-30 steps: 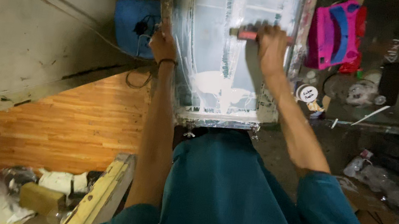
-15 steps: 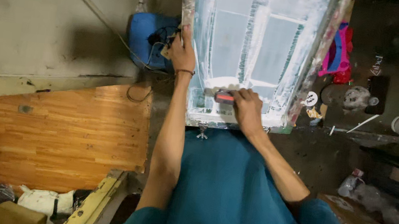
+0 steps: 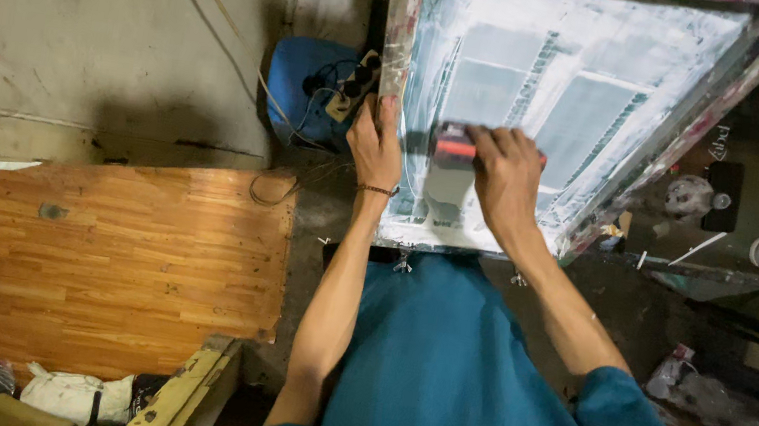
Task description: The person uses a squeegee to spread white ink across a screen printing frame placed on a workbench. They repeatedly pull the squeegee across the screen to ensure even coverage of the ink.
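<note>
head view: two hands on a printing screen, upper centre of the frame.
the right hand (image 3: pixel 506 176) is clamped on a red-handled squeegee (image 3: pixel 452 143) lying on the mesh; the left hand (image 3: pixel 375 144) grips the screen frame (image 3: pixel 396 69) at its left rail. the squeegee looks light and stiff, best held by its handle; the paint-wet mesh looks slippery and taut.

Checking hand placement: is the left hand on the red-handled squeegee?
No. The left hand grips the screen frame; only the right hand holds the squeegee.
</note>
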